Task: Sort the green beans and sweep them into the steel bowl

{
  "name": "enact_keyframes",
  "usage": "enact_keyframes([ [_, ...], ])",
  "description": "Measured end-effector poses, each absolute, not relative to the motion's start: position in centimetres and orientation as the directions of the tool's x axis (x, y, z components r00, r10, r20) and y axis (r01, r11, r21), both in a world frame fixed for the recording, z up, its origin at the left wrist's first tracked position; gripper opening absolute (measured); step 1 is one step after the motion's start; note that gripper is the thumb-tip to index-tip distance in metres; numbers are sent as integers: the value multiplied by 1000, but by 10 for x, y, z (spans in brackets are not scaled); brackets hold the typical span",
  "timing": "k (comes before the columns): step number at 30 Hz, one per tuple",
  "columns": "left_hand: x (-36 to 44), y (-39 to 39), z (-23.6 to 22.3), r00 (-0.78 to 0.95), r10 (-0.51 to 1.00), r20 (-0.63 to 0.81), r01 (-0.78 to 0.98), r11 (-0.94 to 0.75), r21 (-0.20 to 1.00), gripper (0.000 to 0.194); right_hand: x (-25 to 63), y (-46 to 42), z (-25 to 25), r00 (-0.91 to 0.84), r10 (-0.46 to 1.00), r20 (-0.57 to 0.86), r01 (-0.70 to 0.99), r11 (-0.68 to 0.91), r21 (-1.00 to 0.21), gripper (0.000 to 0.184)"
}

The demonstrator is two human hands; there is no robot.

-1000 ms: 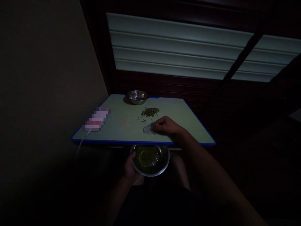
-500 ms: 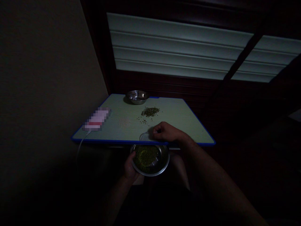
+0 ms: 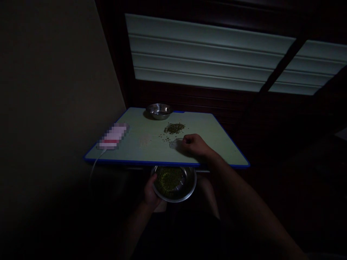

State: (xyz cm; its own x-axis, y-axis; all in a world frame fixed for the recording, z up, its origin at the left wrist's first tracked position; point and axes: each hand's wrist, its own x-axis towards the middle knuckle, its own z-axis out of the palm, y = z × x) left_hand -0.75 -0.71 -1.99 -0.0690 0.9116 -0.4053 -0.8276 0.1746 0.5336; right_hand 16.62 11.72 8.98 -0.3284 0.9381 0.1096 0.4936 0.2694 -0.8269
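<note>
My left hand [image 3: 151,189] grips the left rim of a steel bowl [image 3: 187,196] just below the table's near edge. Small green grains [image 3: 169,178], like mung beans, lie inside it, mostly on the left. Over the table, my right hand [image 3: 195,144] is closed on a clear, round-edged piece [image 3: 176,143]; the fingers cover part of it, so its kind is unclear. Just beyond that piece, a loose pile of brownish-green grains [image 3: 174,128] rests on the tabletop, with stray grains around it.
The pale green table [image 3: 211,130] has a blue rim. A second steel bowl [image 3: 159,112] stands at its back left. At the left edge lies a blurred-out phone-like object [image 3: 113,136] with a white cable [image 3: 93,164]. A faint pale patch [image 3: 145,140] of tiny bits lies nearby.
My right hand has moved away from the near edge, towards the grain pile and slightly right, carrying the clear piece. My left hand and its bowl have stayed nearly still.
</note>
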Motion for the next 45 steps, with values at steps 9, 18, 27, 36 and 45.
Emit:
enact_keyframes([
  [9, -7, -8, -23, -65, 915, -399, -832, 171, 528, 29, 168, 120, 88, -216, 951, 222, 507, 303, -807, 15],
  [18, -9, -7, -25, -64, 909, -413, -835, 178, 520, 32, 170, 122, 81, -230, 958, 170, 447, 259, -856, 18],
  [27, -7, -7, -20, -63, 897, -439, -837, 192, 512, 29, 171, 113, 84, -251, 963, 101, 378, 194, -905, 18],
  [36, -8, -7, -26, -41, 918, -395, -827, 190, 529, 30, 169, 116, 82, -218, 965, 145, 442, 230, -867, 18],
  [45, -8, -7, -25, -37, 915, -402, -829, 196, 523, 30, 169, 117, 79, -248, 960, 133, 445, 234, -864, 21],
])
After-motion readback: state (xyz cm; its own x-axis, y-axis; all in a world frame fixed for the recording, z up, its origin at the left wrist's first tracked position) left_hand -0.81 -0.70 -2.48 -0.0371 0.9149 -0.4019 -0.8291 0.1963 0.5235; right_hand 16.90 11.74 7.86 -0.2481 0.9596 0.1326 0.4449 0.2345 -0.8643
